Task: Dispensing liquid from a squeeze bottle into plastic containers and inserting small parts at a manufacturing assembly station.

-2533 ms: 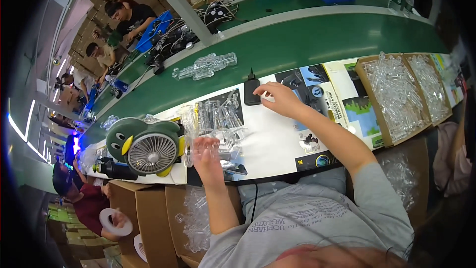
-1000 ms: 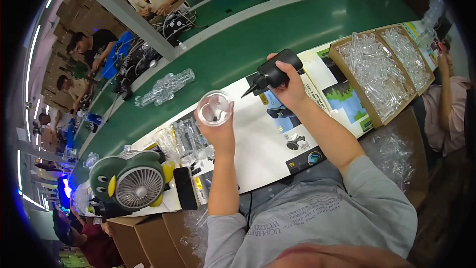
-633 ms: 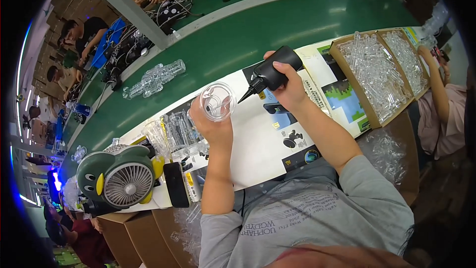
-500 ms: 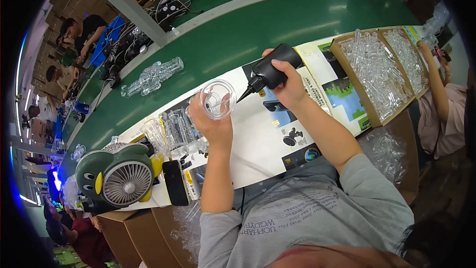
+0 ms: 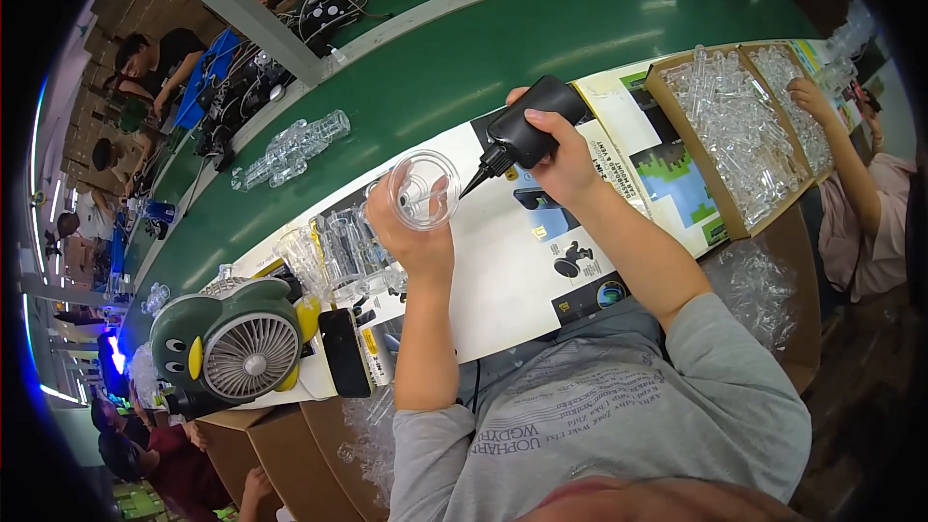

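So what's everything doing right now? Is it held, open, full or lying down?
Cup: held in the left hand, open end facing the camera
Bottle: in the right hand, tilted, nozzle down near the cup
Phone: lying flat and dark
Big box: open, heaped with clear parts
Fan: can't tell if it's spinning

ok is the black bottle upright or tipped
Tipped: the right hand holds the black bottle slanted, its nozzle beside the clear piece.

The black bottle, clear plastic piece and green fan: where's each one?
Black bottle [image 5: 518,135]: head view, on its body.
Clear plastic piece [image 5: 426,191]: head view, within its round end.
Green fan [image 5: 247,354]: head view, on its round grille.
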A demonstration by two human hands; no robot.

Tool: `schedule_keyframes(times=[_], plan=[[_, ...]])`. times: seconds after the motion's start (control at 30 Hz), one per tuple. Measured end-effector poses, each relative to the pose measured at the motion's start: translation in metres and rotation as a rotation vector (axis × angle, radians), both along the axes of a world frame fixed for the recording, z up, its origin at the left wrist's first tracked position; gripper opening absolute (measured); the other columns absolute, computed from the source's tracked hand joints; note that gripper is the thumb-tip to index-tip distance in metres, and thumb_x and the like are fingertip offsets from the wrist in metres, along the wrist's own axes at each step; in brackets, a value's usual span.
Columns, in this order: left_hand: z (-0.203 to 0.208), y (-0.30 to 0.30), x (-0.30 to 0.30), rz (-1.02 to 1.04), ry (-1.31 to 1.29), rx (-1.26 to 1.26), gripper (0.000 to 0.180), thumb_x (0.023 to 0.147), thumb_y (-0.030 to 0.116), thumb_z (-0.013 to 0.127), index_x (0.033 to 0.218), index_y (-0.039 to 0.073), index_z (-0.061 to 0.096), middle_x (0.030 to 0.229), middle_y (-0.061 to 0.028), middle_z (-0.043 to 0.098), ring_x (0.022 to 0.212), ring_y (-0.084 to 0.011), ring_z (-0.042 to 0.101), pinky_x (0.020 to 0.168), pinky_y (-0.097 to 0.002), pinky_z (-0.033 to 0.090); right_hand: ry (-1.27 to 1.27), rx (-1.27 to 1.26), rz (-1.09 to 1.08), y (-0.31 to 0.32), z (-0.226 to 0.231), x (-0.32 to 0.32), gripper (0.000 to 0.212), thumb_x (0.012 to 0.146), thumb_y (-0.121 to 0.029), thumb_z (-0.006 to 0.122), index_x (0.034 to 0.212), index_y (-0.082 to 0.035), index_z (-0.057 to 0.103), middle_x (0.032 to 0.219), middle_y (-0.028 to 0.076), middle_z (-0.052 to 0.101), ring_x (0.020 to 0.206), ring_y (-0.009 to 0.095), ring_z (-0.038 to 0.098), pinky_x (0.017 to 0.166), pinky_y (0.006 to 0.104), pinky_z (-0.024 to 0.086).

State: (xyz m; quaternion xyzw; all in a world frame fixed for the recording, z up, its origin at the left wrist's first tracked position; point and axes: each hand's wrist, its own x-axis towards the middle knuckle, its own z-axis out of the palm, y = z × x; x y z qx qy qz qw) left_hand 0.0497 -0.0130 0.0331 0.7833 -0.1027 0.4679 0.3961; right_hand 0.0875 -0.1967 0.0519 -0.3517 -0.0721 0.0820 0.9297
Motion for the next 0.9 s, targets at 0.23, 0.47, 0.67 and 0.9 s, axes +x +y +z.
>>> schedule_keyframes(times=[0.23,0.47,0.67,0.9], plan=[[0.0028,0.0006,-0.0011,0.011,0.01,0.038,0.046,0.066,0.007,0.074,0.106,0.003,0.053,0.101,-0.0106,0.057,0.094,-0.0281,0.052,0.083,-0.0369,0.039,0.001,0.011,0.006,0.0003,-0.0016,0.0007,0.031,0.076,-0.021,0.057,0.102,-0.006,0.05,0.085,0.007,0.056,0.073,0.011,0.055,0.064,0.0205,0.045],[0.0029,0.0001,-0.0009,-0.002,0.002,0.025,0.048,0.065,0.005,0.075,0.107,0.003,0.053,0.101,-0.0104,0.057,0.095,-0.028,0.052,0.083,-0.0366,0.039,0.013,0.025,-0.016,0.0,-0.0023,0.0029,0.031,0.076,-0.02,0.057,0.101,-0.005,0.05,0.086,0.006,0.055,0.075,0.012,0.056,0.065,0.0221,0.046],[0.0031,-0.0004,-0.0009,0.006,-0.013,0.048,0.048,0.065,0.005,0.075,0.107,0.003,0.053,0.101,-0.0104,0.057,0.094,-0.028,0.052,0.083,-0.0367,0.039,0.0,0.046,-0.035,-0.0006,-0.0005,0.0033,0.031,0.075,-0.02,0.058,0.101,-0.004,0.049,0.087,0.005,0.053,0.075,0.012,0.055,0.064,0.0213,0.046],[0.0032,-0.0007,-0.0005,0.017,-0.02,0.056,0.046,0.065,0.007,0.076,0.105,0.004,0.054,0.1,-0.0106,0.058,0.093,-0.0279,0.053,0.083,-0.0367,0.04,0.007,0.03,-0.045,-0.0021,0.0008,0.0043,0.03,0.076,-0.022,0.058,0.1,-0.006,0.05,0.08,0.003,0.052,0.064,0.006,0.049,0.055,0.0173,0.04]])
